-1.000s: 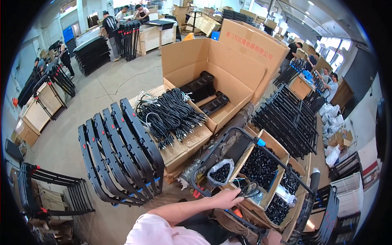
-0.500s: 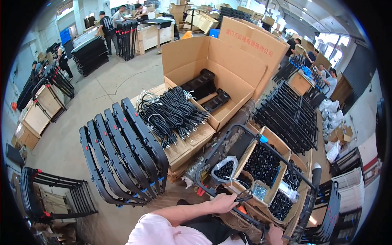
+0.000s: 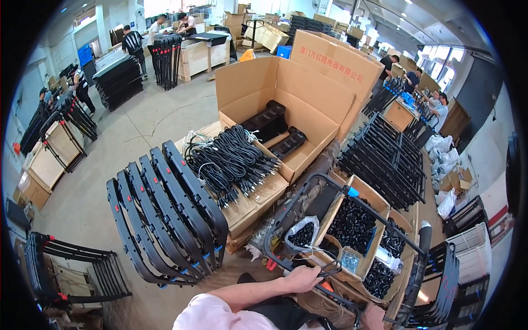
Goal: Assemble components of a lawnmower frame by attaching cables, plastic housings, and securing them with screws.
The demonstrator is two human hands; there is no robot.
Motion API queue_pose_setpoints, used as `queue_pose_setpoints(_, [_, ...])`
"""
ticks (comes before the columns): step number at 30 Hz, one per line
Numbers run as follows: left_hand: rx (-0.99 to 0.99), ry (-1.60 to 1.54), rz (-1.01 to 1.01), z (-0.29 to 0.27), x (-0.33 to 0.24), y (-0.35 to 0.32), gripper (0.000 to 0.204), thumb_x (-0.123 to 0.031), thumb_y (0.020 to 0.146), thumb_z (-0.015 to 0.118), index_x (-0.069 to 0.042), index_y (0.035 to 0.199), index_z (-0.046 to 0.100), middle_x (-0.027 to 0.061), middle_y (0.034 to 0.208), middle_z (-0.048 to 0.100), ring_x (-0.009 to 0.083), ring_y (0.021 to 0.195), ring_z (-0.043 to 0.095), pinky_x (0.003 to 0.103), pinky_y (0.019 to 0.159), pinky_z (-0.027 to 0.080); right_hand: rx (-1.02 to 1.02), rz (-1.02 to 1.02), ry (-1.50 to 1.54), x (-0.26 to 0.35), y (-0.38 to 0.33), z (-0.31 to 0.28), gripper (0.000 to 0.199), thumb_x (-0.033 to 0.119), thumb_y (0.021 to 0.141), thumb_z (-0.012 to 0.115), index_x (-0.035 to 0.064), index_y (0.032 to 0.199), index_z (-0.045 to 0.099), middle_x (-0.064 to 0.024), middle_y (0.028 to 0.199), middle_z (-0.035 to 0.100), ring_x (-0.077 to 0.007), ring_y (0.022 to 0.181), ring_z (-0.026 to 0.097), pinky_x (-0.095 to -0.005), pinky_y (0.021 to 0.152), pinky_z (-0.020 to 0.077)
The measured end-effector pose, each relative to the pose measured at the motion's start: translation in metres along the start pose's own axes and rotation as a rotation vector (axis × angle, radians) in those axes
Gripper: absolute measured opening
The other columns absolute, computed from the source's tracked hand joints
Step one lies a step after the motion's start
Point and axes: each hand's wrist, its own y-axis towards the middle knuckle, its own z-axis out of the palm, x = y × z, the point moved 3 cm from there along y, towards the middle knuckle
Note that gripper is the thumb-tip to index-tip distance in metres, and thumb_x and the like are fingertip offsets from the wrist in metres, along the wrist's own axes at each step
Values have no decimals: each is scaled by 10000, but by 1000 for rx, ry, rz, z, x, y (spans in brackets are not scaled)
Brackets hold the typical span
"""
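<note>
My left hand (image 3: 301, 278) is closed around the near bar of the black tube frame (image 3: 330, 190), which arches over the cardboard bins of black parts (image 3: 352, 223); my right hand (image 3: 375, 318) sits at the bottom edge, grip hidden. Bare concrete floor (image 3: 88, 187) lies open to the left. Ahead stands a large open brown carton (image 3: 286, 93) with red print on its flap, beside a pile of black cables (image 3: 234, 159) and a row of curved black frames (image 3: 165, 214).

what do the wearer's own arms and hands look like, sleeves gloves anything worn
The left hand is bare, with no glove, ring or watch visible. The forearm is uncovered up to a short pale pink sleeve at the upper arm. The right hand barely shows at the lower edge, too cut off to tell what is worn.
</note>
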Motion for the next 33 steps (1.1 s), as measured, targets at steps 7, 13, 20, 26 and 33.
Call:
queue_pose_setpoints(7, [-1,25,-11,-4,14,-15,334,-307,1045,599,4,1031,477,254,782,685,469,802,695,566,722,525,99,21,171,59,4,-67,656,417,1058,566,-48,1512,482,-249,1108,748,-402,1007,724,-506,842,589])
queue_pose_setpoints(13, [-26,23,-19,-4,18,-18,325,-299,1047,601,3,1023,484,251,789,686,467,815,696,562,726,524,92,144,307,79,5,-91,621,440,1065,540,-71,1419,541,-285,1140,729,-449,1029,708,-534,879,573])
queue_pose_setpoints(20, [-137,-16,82,-18,-4,-17,330,-305,1054,598,11,1084,505,268,857,700,477,847,700,573,752,524,39,247,173,79,17,-72,495,418,1075,567,-42,1240,643,-216,1053,760,-379,857,743,-469,731,600])
queue_pose_setpoints(26, [54,-317,39,-40,-38,-19,339,-313,1077,574,-14,1195,465,310,869,680,536,861,668,604,739,512,245,208,1690,141,74,-148,660,551,1109,453,-60,1222,676,-157,988,780,-254,867,746,-398,742,584])
queue_pose_setpoints(33, [156,-414,-128,-5,-17,-21,347,-348,1085,575,-25,1151,465,319,907,669,532,879,668,587,742,503,-18,26,2270,204,120,-229,412,363,1105,558,-15,1240,652,-57,938,697,-221,826,669,-365,774,553])
